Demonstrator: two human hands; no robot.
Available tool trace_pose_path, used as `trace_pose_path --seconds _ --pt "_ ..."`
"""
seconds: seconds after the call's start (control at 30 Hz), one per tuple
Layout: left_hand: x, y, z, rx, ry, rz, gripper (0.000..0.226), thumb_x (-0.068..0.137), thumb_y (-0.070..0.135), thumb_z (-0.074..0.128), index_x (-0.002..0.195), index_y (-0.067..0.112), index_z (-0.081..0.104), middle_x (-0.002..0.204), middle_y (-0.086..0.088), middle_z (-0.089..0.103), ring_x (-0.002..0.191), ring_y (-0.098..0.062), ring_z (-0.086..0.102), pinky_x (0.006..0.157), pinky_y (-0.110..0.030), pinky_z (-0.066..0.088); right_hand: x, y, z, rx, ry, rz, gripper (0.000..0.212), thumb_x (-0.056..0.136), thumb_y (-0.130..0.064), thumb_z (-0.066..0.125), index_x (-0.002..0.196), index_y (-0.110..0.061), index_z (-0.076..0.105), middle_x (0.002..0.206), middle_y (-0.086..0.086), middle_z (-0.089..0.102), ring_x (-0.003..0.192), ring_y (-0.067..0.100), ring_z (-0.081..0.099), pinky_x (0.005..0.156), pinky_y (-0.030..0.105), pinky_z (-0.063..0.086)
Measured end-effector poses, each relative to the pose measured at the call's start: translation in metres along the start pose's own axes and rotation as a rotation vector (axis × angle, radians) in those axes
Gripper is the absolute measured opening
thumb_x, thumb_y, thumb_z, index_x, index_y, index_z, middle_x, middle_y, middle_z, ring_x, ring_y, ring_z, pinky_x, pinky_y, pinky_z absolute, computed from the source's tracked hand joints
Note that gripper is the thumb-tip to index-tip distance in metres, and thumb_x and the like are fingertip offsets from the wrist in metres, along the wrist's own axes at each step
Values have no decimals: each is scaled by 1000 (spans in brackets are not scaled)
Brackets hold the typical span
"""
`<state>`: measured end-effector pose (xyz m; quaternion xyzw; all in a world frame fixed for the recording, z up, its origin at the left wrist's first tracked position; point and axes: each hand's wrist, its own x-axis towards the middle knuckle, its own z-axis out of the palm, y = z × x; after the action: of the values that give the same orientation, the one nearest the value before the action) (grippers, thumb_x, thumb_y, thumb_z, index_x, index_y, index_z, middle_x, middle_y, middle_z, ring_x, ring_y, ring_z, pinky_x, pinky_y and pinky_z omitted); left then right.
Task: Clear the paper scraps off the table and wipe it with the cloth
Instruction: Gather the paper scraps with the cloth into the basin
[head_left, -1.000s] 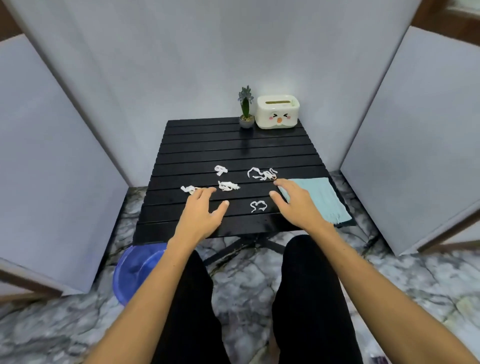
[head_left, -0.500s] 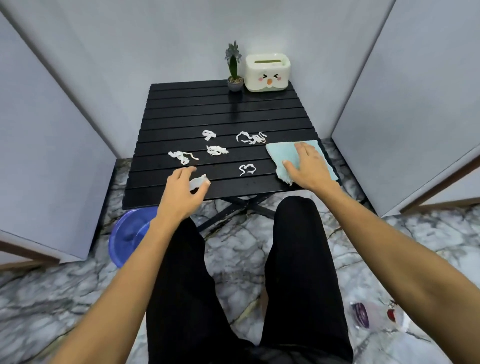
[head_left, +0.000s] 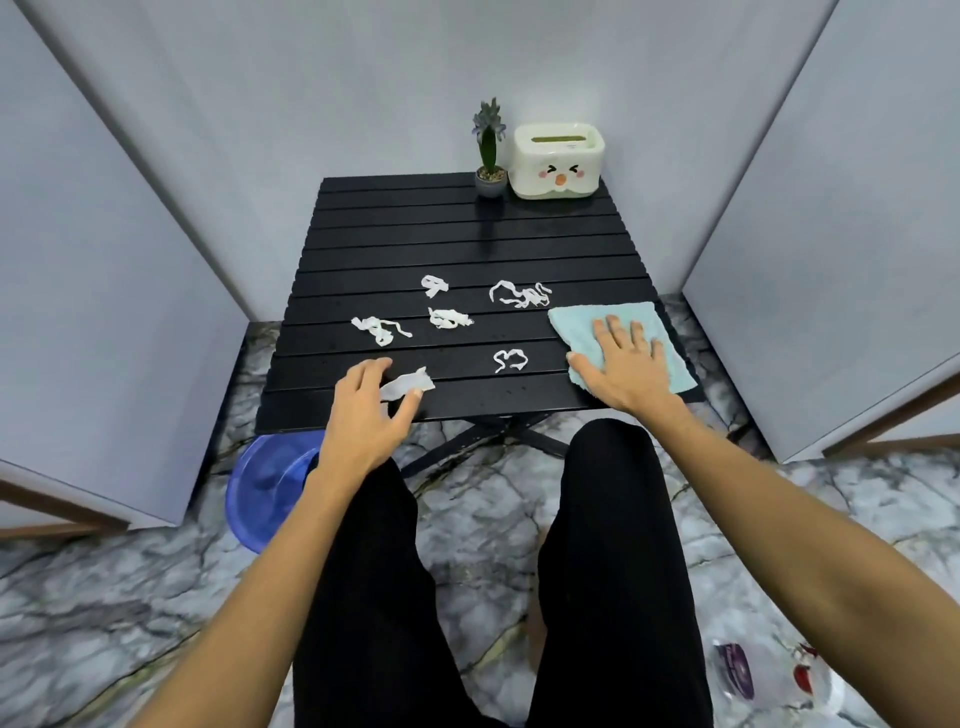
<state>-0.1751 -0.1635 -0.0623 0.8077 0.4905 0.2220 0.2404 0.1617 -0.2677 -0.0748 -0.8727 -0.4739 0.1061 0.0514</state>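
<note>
A black slatted table (head_left: 467, 244) carries several white paper scraps (head_left: 519, 294), among them one at the left (head_left: 379, 328), one in the middle (head_left: 448, 318) and one near the front (head_left: 510, 360). My left hand (head_left: 366, 415) pinches a further white scrap (head_left: 408, 384) between thumb and fingers above the table's front left edge. A light blue cloth (head_left: 582, 325) lies at the front right of the table. My right hand (head_left: 621, 366) rests flat on that cloth with its fingers spread.
A small potted plant (head_left: 489, 150) and a cream tissue box with a face (head_left: 558, 161) stand at the table's far edge. A blue basin (head_left: 267, 486) sits on the marble floor under the front left corner. Grey panels close in both sides. My black-trousered legs fill the foreground.
My left hand picked a scrap off the table and holds it near the front edge. My right hand slid right onto the cloth and flattened on it.
</note>
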Motion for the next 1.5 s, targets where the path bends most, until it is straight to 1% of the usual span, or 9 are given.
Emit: trace_pose_path --seconds 0.27,0.8,0.87,0.93,1.0,1.13,1.23,1.33,1.5 --pt "-3 -6 8 -3 37 20 58 87 52 54 131 13 53 132 -3 55 123 -25 45 103 -37 38 0 -13 12 169 152 -45 50 105 -32 29 150 -11 34 159 10 28 149 29 17 119 49 11" --pt "9 -16 6 -108 91 -23 49 93 42 59 135 18 50 138 2 51 127 -18 43 98 -24 29 -32 -182 39 569 160 -164 44 105 -30 24 133 -3 46 137 18 52 131 35 41 115 47 23" --pt "11 -19 4 -125 111 -45 48 95 41 58 135 17 50 138 1 50 128 -17 42 98 -23 27 -33 -195 40 646 146 -190 43 105 -33 24 125 -6 51 125 13 58 119 33 49 107 45 32" --pt "15 -21 0 -131 124 -69 47 95 41 57 136 18 50 140 2 49 129 -17 42 99 -23 27 -34 -202 35 773 126 -176 37 105 -35 26 108 -10 54 97 7 62 92 27 55 84 38 40" --pt "19 -23 -4 -136 131 -88 47 96 42 56 136 19 50 140 2 49 129 -17 42 99 -24 28 -33 -202 24 926 94 -125 34 104 -36 31 95 -13 54 78 3 60 72 16 54 68 31 36" --pt "27 -27 -9 -143 126 -87 46 96 43 55 136 21 50 140 3 48 129 -16 42 102 -29 35 -19 -181 1 1114 119 -22 35 103 -38 35 94 -17 62 85 -1 66 77 13 58 70 28 44" --pt "33 -32 -12 -133 133 -75 45 96 42 55 135 22 50 140 5 48 129 -15 41 100 -29 36 -3 -150 -26 1216 218 23 36 101 -40 38 75 -18 50 67 -2 49 60 11 44 60 30 37" --pt "40 -39 -14 -126 127 -83 46 96 44 54 136 22 49 141 5 47 129 -13 40 99 -32 41 12 -112 -59 1190 337 50 34 103 -40 38 81 -18 53 66 -6 47 54 5 42 50 23 36" --pt "45 -43 -12 -63 115 -76 46 96 41 55 136 20 49 140 2 48 132 -14 38 97 -22 32 44 -57 -67 730 454 -36 38 105 -40 32 104 -11 57 79 0 62 71 12 57 64 28 41"
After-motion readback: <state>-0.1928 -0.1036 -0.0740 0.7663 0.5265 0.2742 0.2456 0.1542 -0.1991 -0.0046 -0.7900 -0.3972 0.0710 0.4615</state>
